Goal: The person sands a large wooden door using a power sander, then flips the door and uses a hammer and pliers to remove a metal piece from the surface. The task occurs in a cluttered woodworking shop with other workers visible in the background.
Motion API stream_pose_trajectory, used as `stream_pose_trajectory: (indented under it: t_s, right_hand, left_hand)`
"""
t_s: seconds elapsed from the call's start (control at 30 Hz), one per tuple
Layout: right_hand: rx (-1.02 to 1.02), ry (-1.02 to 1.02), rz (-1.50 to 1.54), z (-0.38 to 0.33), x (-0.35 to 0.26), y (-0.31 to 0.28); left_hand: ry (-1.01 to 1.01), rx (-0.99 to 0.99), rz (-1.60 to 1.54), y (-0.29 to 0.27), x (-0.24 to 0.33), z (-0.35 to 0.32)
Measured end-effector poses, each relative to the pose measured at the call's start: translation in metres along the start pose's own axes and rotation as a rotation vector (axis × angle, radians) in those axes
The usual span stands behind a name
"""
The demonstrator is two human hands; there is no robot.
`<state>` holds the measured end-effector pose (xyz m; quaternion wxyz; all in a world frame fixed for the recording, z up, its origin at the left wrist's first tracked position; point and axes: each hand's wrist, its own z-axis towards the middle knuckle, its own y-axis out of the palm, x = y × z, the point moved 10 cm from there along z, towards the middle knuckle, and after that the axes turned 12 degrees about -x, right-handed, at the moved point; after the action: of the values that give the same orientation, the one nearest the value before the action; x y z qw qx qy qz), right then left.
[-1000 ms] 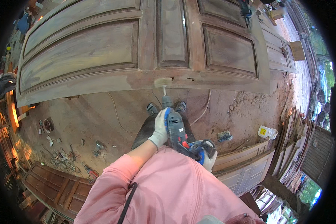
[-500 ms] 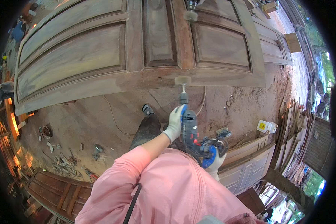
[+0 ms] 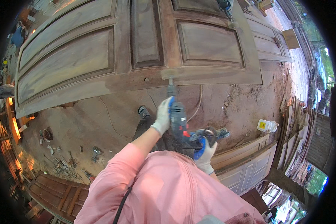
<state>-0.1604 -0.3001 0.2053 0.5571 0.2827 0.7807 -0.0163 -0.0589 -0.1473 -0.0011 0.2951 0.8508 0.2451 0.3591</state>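
Since half a second ago, a second drill at the top of the view has swung across the big panelled door toward its right-hand stile, while the round brush in the foreground has kept its place on the door's near edge, just right of a small hole.

A person in a pink top holds the power drill against that edge. The left hand, gloved in white and blue, is clamped around the front of the body behind the chuck, apparently to guide and steady the tip; the right hand is closed around the rear grip at waist height, which likely lets the body back the tool.

The door lies face up above the floor, within easy reach, though what props it is hidden. Pale, dusty streaks cloud its brown panels.

Around the workshop, a cable curves across the reddish ground, hand tools lie strewn at left, a brown door rests behind them, and a white jug stands near stacked timber at right.
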Motion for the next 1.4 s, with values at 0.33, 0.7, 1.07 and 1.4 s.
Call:
stream_pose_trajectory:
  t_s: [0.33,0.7,1.07,1.4]
  right_hand:
    - [-0.18,0.129,-0.084,0.02,0.035,0.006]
    - [0.126,-0.109,0.097,0.058,-0.035,-0.136]
    - [-0.209,0.081,-0.033,0.049,0.013,-0.04]
    - [0.014,-0.08,0.108,0.093,-0.054,-0.139]
  left_hand:
    - [-0.078,-0.009,-0.275,-0.01,0.026,-0.017]
    - [-0.003,-0.134,0.208,0.132,-0.066,0.079]
    - [-0.086,-0.037,-0.179,0.033,-0.01,0.019]
    - [0.003,-0.085,0.028,0.144,-0.069,0.093]
